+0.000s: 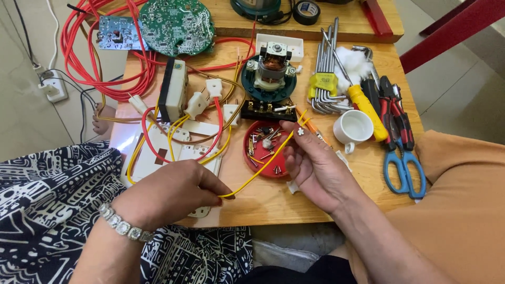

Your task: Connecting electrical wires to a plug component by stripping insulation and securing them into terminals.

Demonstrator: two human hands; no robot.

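From the head camera, a thin yellow insulated wire point(261, 168) is stretched at a slant between both hands above the wooden table point(273, 202). The left hand point(171, 194) pinches its lower end between thumb and fingertip, fingers curled shut around it; the right hand point(310, 163) pinches the upper end near the round red plastic tray of screws point(265, 150), the other fingers loosely bent. To handle the wire well, it seems best to keep it gently taut, grip close to the ends, and hold it clear of the tray so nothing is swept out. Behind stand a small electric motor on a dark green base point(269, 73), a white ceramic cup point(353, 127), and blue-handled scissors point(402, 168).
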